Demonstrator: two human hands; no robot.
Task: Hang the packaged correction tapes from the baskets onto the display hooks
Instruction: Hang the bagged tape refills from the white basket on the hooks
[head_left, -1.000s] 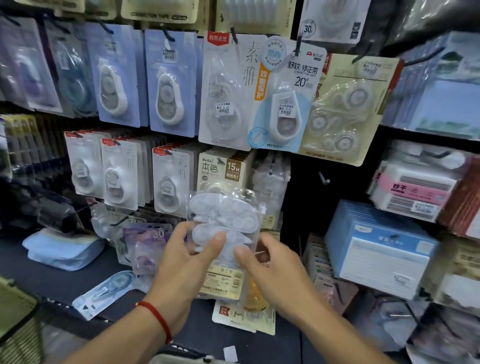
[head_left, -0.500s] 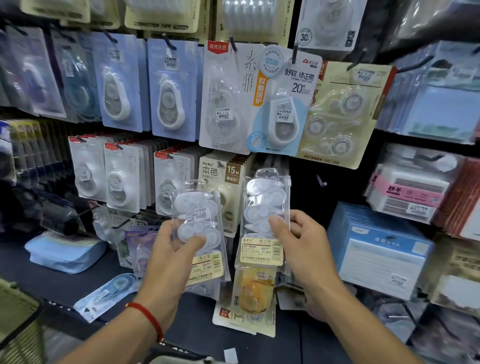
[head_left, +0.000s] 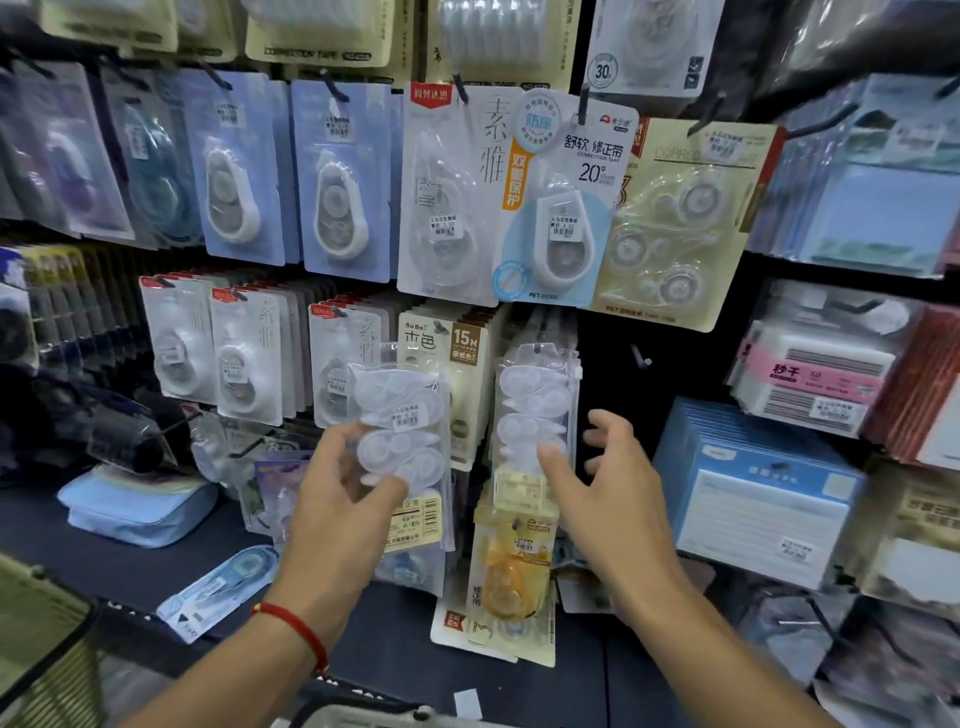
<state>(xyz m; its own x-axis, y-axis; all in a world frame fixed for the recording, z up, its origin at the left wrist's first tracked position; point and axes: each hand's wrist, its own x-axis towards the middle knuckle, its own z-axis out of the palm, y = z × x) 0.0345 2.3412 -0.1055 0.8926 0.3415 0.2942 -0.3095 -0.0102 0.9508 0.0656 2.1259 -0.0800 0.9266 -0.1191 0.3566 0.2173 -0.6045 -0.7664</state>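
My left hand (head_left: 337, 499) grips a clear pack of several white correction tapes (head_left: 400, 426) by its lower half, held upright in front of the lower row of hanging cards. A second, matching pack (head_left: 535, 410) hangs at the top of a row just to the right. My right hand (head_left: 602, 483) is beside it with fingers spread, and only the thumb touches the front of the pack. A bare display hook (head_left: 641, 358) sticks out of the dark panel further right. A green wire basket (head_left: 47, 629) shows at the bottom left corner.
Carded correction tapes (head_left: 332, 208) fill the hooks above. A yellow tape pack (head_left: 511, 566) hangs below the second pack. Blue boxed stock (head_left: 753, 499) stands right, a light blue pouch (head_left: 135, 509) and a loose blue tape pack (head_left: 218, 592) lie on the dark shelf. Another basket rim (head_left: 363, 714) is at the bottom.
My right hand drew one pack off the bundle, carried it right and up to the row, then opened its fingers. My left hand kept its pack and rose slightly.
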